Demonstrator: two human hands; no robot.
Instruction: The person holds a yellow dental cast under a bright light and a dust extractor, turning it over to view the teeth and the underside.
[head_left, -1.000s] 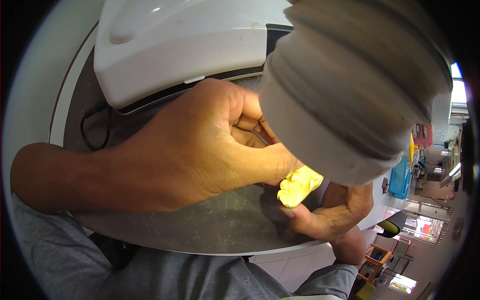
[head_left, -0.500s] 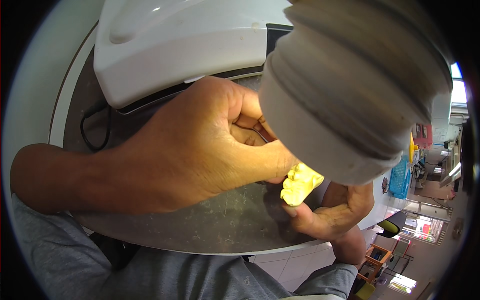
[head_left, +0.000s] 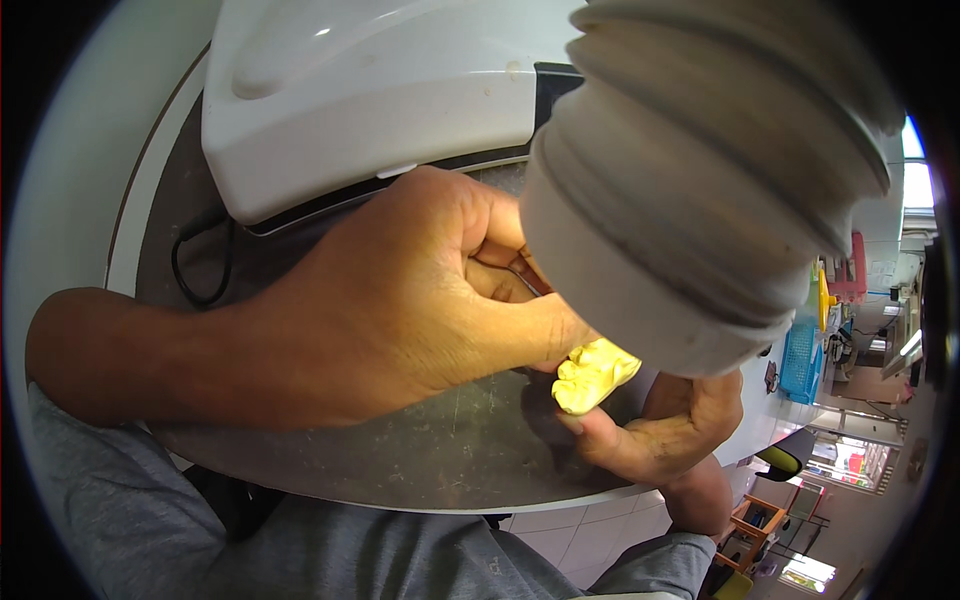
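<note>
Compared with a second ago, the yellow tooth model [head_left: 592, 374] sits at nearly the same spot, tilted slightly; both hands hold position, so the work appears steady. The left hand [head_left: 400, 300] curls shut, thumb tip pinching the model's upper end. The right hand [head_left: 668, 430] pinches it from below, fingertip touching. A ribbed grey hose [head_left: 700, 190] looms just above, over the dark worktable [head_left: 400, 460].

**Bench and what lies on it**

Bench [head_left: 420, 460]: dark grey top, scratched and scuffed, pale rounded rim along the near edge. On it: white moulded housing [head_left: 370, 100], at the far side, covering much of the top; black cable [head_left: 195, 275], looped, lying left of the housing near the bench's left edge.
</note>
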